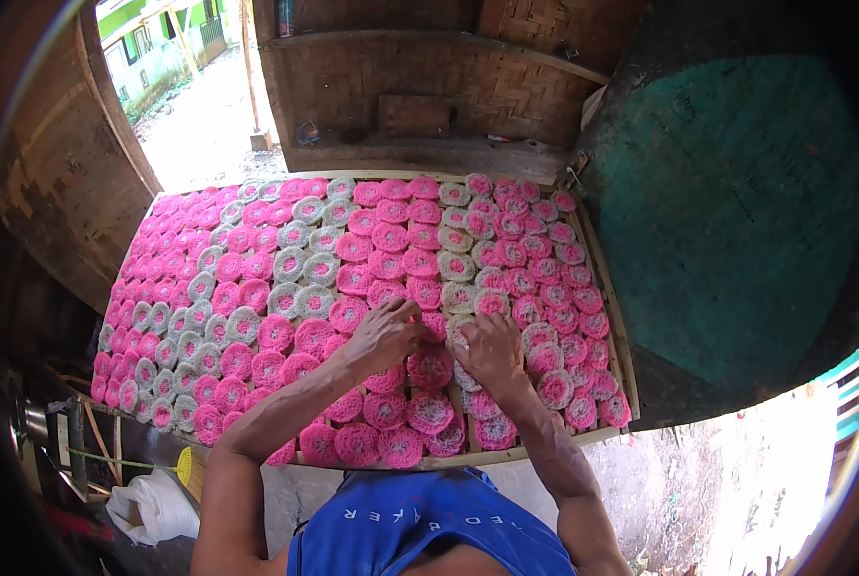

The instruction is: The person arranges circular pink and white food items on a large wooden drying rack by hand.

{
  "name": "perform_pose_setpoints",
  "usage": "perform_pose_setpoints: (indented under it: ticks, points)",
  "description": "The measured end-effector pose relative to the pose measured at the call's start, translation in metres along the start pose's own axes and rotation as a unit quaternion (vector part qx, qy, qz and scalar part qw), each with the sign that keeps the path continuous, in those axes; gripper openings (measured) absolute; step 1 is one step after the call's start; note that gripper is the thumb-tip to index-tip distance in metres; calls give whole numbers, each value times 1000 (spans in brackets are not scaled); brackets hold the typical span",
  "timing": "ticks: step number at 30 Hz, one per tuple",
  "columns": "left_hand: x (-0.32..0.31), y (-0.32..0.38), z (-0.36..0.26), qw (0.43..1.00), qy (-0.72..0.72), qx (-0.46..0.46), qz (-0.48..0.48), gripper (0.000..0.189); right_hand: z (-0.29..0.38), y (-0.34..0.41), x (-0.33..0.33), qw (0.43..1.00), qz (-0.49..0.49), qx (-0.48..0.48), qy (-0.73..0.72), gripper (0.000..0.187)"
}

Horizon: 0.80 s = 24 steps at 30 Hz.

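Pink and white round discs with a lacy, mesh-like texture lie in rows, some overlapping, on a wooden-framed slatted rack [609, 288]. Over the lower middle of the rack, my left hand [393, 333] has its fingers bent down at a pink disc [429, 367]. My right hand [488, 349] is just to the right, its fingers curled over a whitish disc in the neighbouring column. The fingertips of both hands are partly hidden, so a firm hold cannot be told. A whitish disc with a pink middle [493, 302] lies just above my right hand.
A woven bamboo wall [429, 72] with a ledge stands behind the rack. A doorway opens at the upper left, and a dark green panel [732, 216] stands at the right. A white sack [157, 504] and a yellow-topped broom [184, 466] are at the lower left.
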<state>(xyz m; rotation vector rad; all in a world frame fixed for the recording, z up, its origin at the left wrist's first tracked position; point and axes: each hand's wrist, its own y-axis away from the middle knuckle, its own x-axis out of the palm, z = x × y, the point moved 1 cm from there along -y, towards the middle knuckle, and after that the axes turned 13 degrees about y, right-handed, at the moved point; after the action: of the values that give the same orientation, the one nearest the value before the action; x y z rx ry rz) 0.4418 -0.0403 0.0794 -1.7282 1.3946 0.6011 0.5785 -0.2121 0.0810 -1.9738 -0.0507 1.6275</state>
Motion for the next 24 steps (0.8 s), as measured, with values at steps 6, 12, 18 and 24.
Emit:
perform_pose_setpoints:
  ticks: [6,12,18,24]
  points:
    - [14,-2,0,993,-22,-36,-113,17,-8,-20,-7,988,87,73,-105,15]
    - [14,-9,5,944,118,-74,-299,14,-26,-24,-23,902,13,282,-327,22]
    - [14,-18,9,892,218,-158,-363,15,-26,-16,4,803,117,339,-476,21]
    - [2,-18,12,914,183,-176,-316,20,-8,-1,-12,950,-16,208,-231,28]
